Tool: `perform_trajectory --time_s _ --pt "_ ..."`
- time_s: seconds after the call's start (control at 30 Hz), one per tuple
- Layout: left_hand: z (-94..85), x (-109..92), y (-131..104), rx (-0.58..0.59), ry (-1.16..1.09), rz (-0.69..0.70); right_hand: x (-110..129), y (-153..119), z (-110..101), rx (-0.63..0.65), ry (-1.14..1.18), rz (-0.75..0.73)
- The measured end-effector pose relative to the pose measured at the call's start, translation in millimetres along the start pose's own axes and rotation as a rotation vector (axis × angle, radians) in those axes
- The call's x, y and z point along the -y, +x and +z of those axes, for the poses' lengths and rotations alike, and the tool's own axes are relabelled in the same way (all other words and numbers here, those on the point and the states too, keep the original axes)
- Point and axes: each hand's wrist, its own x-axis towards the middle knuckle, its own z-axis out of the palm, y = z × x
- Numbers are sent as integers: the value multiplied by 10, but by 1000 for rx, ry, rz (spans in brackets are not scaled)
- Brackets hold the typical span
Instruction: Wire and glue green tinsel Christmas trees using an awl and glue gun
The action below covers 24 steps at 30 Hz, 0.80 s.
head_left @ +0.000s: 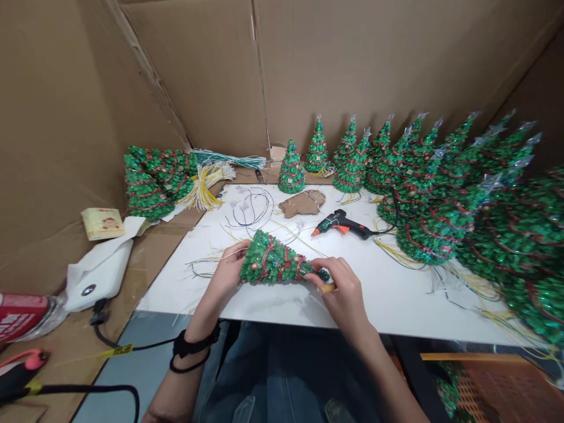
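- Hands: two, both closed on one held tree [274,258]. Left hand [227,273] grips its wide base; right hand [341,288] pinches near its narrow tip.
- Held tree: one, on its side above the white board [176,288], nearer the wearer than the glue gun [343,224] and to its left. Red garland, gold balls.
- Glue gun: one, black with orange trigger and nozzle, lying on the board; nozzle points left.
- Bare-topped tree [291,170]: one, upright, beyond the glue gun and to its left.
- Star-topped trees [436,232]: more than ten, upright, beyond the glue gun and to its right. They overlap; exact count cannot be told.
- Piled trees [150,185]: at least two, far left of the glue gun.
- Wire bundles: two, left of and beyond the glue gun; one green-and-white [231,160], one yellow-and-white [205,185].
- Cardboard scrap [303,204]: one, just beyond the glue gun, to its left.
- Yellow packet [104,224]: one, far left of the glue gun.
- Dark bands [196,343]: two, on the left wrist.
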Motion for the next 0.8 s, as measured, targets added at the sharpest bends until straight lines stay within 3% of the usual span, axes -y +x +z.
perform_trajectory --time_s 0.17,0.33,0.53,0.8 --pt "-5 33 13 -13 -26 3 5 141 -53 141 118 212" --pt "-4 45 22 -42 -51 -4 24 240 -106 265 203 323" --pt "-10 70 33 -40 -72 3 -11 270 -143 440 209 322" --pt "-14 121 48 -33 -145 -10 -93 288 -124 462 268 314"
